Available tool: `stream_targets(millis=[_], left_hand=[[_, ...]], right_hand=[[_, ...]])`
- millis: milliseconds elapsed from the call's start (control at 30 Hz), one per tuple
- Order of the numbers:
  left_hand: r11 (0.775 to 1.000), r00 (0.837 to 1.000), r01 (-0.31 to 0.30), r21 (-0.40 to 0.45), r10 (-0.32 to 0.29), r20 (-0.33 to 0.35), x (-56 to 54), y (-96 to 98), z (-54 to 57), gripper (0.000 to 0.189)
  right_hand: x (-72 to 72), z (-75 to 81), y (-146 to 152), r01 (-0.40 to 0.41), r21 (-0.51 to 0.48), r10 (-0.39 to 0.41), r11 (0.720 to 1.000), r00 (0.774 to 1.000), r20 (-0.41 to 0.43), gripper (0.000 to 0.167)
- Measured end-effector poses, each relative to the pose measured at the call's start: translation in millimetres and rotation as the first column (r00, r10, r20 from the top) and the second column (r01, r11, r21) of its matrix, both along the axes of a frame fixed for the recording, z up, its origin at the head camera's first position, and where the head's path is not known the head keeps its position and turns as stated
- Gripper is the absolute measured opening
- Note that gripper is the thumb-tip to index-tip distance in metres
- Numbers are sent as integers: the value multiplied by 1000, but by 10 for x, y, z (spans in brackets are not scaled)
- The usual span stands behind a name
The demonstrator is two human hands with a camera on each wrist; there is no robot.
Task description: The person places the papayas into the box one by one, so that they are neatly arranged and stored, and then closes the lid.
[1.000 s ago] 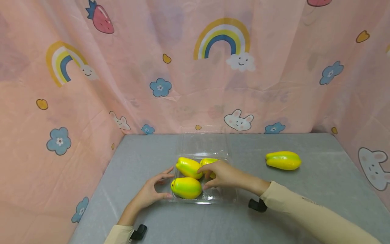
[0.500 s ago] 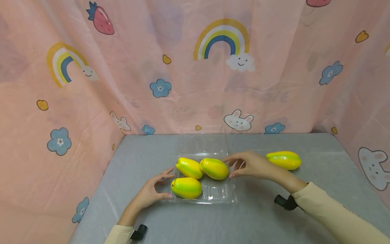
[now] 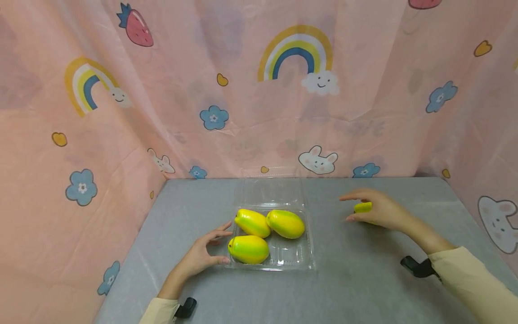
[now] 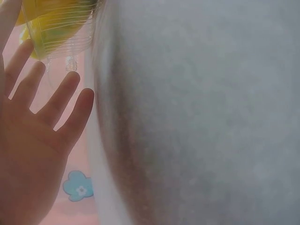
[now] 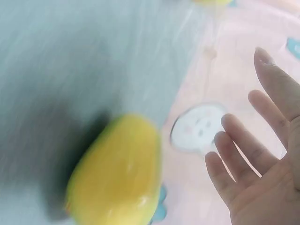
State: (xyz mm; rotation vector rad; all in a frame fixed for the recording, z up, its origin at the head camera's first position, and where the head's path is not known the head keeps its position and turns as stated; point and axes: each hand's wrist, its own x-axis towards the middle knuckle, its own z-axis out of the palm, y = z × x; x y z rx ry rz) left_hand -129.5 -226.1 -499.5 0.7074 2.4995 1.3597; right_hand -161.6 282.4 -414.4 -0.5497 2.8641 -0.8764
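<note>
Three yellow-green papayas lie in a clear plastic clamshell box [image 3: 289,258]: one papaya [image 3: 252,222] at back left, another papaya [image 3: 285,223] at back right, a third papaya [image 3: 248,249] at front left. Beside the box's left wall rests my left hand [image 3: 204,252], fingers spread and extended; the left wrist view shows its bare palm [image 4: 33,140]. Over at the right, my right hand [image 3: 384,211] hovers by a loose papaya [image 3: 363,207], mostly hiding it. In the right wrist view the fingers are relaxed, holding nothing, apart from that papaya [image 5: 117,178].
The box's transparent lid [image 3: 271,189] stands raised at the back, near the pink printed curtain [image 3: 259,135]. All of it sits on a grey-covered table [image 3: 275,297]. Bare box floor shows at front right.
My right hand has let go of the back-right papaya, left the box and travelled right to the loose papaya. The left hand and the box have stayed put.
</note>
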Motion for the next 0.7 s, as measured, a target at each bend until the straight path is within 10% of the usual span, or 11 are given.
stream_targets(millis=[700], left_hand=[[1000, 1000, 10, 29, -11, 9, 3, 7, -7, 69]], right_hand=[[-17, -395, 868, 116, 49, -116, 992, 993, -3, 64]])
